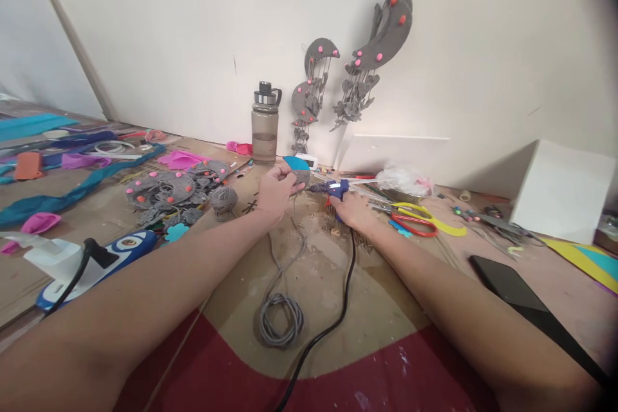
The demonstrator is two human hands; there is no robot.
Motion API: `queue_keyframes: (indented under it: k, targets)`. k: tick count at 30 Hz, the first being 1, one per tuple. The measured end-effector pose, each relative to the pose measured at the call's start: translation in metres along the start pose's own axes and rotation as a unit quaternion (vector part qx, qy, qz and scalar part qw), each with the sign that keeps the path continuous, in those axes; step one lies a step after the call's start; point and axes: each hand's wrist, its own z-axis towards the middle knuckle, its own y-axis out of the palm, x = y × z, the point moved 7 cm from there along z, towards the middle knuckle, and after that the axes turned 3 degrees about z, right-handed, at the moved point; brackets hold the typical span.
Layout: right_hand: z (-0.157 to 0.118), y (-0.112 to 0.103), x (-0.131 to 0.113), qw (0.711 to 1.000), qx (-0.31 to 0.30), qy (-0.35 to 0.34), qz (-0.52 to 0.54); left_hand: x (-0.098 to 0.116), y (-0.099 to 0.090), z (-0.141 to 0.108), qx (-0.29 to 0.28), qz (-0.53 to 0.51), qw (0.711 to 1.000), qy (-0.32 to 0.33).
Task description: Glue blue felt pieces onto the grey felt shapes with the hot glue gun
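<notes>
Pinched in the fingers of my left hand (274, 192) is a small blue piece (295, 163), its lower part covered with grey yarn (302, 178). My right hand (353, 209) is wrapped round a dark blue hot glue gun (338, 188). The gun's tip points left and sits close to the yarn-covered part; whether they touch I cannot tell. From the gun a black cord (348, 283) runs down toward me. A strand of grey yarn trails from below my left hand to a loose coil (265, 322) on the board. A yarn ball (223, 199) lies left of that hand.
A water bottle (265, 132) stands by the wall, near hanging grey crescent ornaments (386, 38). Scissors (416, 224) lie right of my right hand, and a phone (506, 283) is farther right. At left are a plugged-in power strip (130, 244) and grey yarn-covered pieces (176, 190).
</notes>
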Motion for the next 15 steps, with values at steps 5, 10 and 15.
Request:
queue_keyframes:
  k: [5, 10, 15]
  targets:
    - [-0.016, -0.029, -0.011, 0.984, 0.135, -0.099, -0.055, -0.002, 0.005, -0.001, -0.036, 0.093, 0.994, 0.038]
    - [-0.03, -0.033, -0.039, 0.925, 0.11, -0.208, 0.297, 0.005, 0.006, -0.003, -0.069, 0.233, 0.96, 0.138]
    - [-0.037, -0.002, -0.062, 0.759, -0.077, -0.153, 0.628, 0.017, 0.013, -0.013, -0.09, 0.333, 0.913, 0.215]
